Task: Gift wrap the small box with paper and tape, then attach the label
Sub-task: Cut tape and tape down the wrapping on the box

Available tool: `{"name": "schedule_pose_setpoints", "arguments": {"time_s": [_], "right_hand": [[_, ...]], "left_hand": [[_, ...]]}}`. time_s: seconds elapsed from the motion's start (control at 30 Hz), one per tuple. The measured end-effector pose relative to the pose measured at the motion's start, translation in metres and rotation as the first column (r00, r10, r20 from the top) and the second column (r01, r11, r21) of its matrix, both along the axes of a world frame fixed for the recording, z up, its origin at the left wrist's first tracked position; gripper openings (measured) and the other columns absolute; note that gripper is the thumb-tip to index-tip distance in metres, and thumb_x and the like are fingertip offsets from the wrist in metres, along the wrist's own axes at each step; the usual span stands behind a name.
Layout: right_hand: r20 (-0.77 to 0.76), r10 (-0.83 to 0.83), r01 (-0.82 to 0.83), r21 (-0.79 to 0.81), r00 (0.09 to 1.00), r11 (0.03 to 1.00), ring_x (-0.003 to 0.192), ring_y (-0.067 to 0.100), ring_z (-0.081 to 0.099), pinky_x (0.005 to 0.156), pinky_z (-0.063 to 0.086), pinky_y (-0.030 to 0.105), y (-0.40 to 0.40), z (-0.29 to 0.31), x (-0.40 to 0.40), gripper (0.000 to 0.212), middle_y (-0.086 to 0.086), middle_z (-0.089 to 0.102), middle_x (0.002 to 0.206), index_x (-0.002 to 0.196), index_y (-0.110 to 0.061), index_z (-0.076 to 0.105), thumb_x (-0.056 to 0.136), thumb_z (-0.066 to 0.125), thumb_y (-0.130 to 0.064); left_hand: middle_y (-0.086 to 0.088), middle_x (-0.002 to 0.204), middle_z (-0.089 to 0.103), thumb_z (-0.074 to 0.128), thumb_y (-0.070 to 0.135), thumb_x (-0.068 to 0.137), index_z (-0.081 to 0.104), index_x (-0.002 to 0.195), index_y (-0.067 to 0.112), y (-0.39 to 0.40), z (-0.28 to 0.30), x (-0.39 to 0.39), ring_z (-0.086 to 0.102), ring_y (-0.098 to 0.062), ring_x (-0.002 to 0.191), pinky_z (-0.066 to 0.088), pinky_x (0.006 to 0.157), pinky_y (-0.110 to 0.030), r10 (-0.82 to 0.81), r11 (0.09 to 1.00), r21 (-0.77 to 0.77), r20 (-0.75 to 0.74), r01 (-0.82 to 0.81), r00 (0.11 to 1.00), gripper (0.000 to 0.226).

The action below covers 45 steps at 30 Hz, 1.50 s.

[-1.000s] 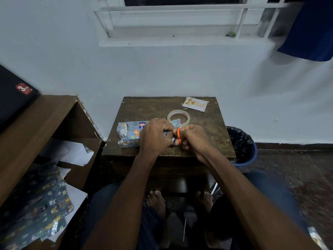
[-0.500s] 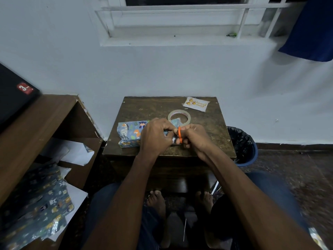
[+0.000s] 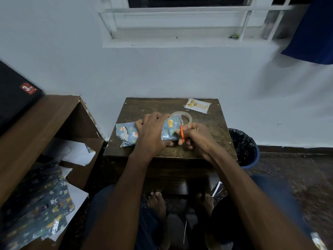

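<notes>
Left hand [image 3: 153,132] now flat over box [image 3: 129,134]

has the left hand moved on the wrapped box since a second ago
Yes. The left hand slid leftward over the wrapped box, away from the tape roll, uncovering the paper's right end.

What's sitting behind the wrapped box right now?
The tape roll lies on the table just behind the wrapped box; the paper's raised right end covers the roll's near-left rim. Farther back lies the label.

The left hand [image 3: 153,132] hides the wrapped box's [image 3: 129,134] middle; the label's [image 3: 197,105] print is too small to read.
</notes>
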State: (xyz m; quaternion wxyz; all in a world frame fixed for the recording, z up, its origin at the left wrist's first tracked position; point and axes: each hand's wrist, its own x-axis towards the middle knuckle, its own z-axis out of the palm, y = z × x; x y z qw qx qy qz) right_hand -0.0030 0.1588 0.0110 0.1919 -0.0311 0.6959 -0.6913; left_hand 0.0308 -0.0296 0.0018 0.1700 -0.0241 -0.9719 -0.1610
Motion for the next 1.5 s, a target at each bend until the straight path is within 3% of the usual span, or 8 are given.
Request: {"name": "schedule_pose_setpoints", "arguments": {"time_s": [0.17,0.37,0.47,0.53,0.67,0.87,1.07,1.5], "right_hand": [[-0.047,0.025,-0.023,0.045,0.999,0.999,0.051,0.014,0.048,0.048,0.037,0.027,0.005,0.003,0.007,0.036,0.020,0.074,0.076,0.110,0.001,0.063,0.088,0.083,-0.021],[-0.052,0.052,-0.047,0.099,0.997,0.994,0.052,0.013,0.049,0.048,0.039,0.025,0.015,0.009,0.015,0.030,0.019,0.075,0.075,0.104,-0.004,0.065,0.088,0.081,-0.025],[-0.042,0.077,-0.071,0.112,0.996,0.991,0.054,0.014,0.050,0.050,0.040,0.026,0.016,0.009,0.019,0.031,0.019,0.074,0.076,0.104,-0.004,0.065,0.091,0.078,-0.029],[-0.041,0.084,-0.078,0.118,0.996,0.990,0.056,0.015,0.051,0.050,0.040,0.027,0.016,0.007,0.023,0.031,0.019,0.075,0.076,0.104,-0.005,0.064,0.091,0.077,-0.030],[-0.034,0.069,-0.066,0.097,0.997,0.993,0.055,0.014,0.050,0.049,0.039,0.027,0.016,0.007,0.029,0.031,0.021,0.075,0.077,0.101,-0.006,0.065,0.091,0.078,-0.032],[-0.027,0.037,-0.035,0.063,0.999,0.997,0.052,0.015,0.049,0.049,0.038,0.027,0.010,0.006,0.034,0.022,0.024,0.074,0.078,0.097,-0.009,0.062,0.093,0.074,-0.027],[-0.005,0.006,-0.006,0.033,1.000,0.999,0.047,0.013,0.045,0.046,0.035,0.025,0.009,0.014,0.036,0.023,0.022,0.073,0.073,0.092,-0.011,0.059,0.093,0.075,-0.028],[0.059,0.016,-0.016,0.004,0.998,1.000,0.045,0.016,0.040,0.043,0.033,0.023,0.008,0.018,0.037,0.024,0.022,0.071,0.071,0.082,-0.012,0.058,0.090,0.077,-0.025]], "left_hand": [[0.007,0.143,0.030,0.094,0.059,0.060,0.036,0.156,0.042,0.012,-0.001,0.002,0.025,-0.017,0.130,0.020,0.096,-0.039,-0.005,1.000,-0.026,-0.026,0.005,1.000,0.113],[0.008,0.144,0.046,0.064,0.059,0.091,0.055,0.147,0.038,0.012,0.000,0.005,0.035,-0.018,0.128,0.021,0.094,-0.039,-0.045,0.999,-0.024,-0.114,0.043,0.992,0.061],[0.012,0.129,0.061,0.073,0.043,0.094,0.073,0.129,0.037,0.013,0.001,0.005,0.046,-0.016,0.119,0.016,0.088,-0.033,-0.037,0.999,0.022,-0.222,0.043,0.974,0.035],[0.013,0.116,0.067,0.082,0.036,0.088,0.079,0.117,0.034,0.015,0.001,0.004,0.052,-0.017,0.111,0.023,0.087,-0.035,-0.020,0.996,0.077,-0.260,0.041,0.966,0.029],[0.013,0.104,0.070,0.091,0.027,0.079,0.083,0.104,0.029,0.015,0.001,0.002,0.057,-0.017,0.101,0.040,0.084,-0.041,-0.037,0.980,0.179,-0.279,0.089,0.960,0.026],[0.011,0.100,0.073,0.092,0.019,0.077,0.085,0.096,0.024,0.017,-0.002,0.002,0.058,-0.017,0.099,0.037,0.082,-0.035,-0.037,0.970,0.216,-0.319,0.110,0.947,0.020],[0.013,0.101,0.073,0.091,0.019,0.078,0.085,0.099,0.026,0.018,-0.001,0.004,0.059,-0.017,0.099,0.042,0.083,-0.040,-0.053,0.966,0.223,-0.323,0.130,0.945,0.023],[0.015,0.092,0.074,0.087,0.015,0.084,0.084,0.083,0.029,0.017,-0.005,0.002,0.059,-0.018,0.092,0.047,0.078,-0.046,-0.047,0.966,0.225,-0.324,0.125,0.945,0.014]]}}
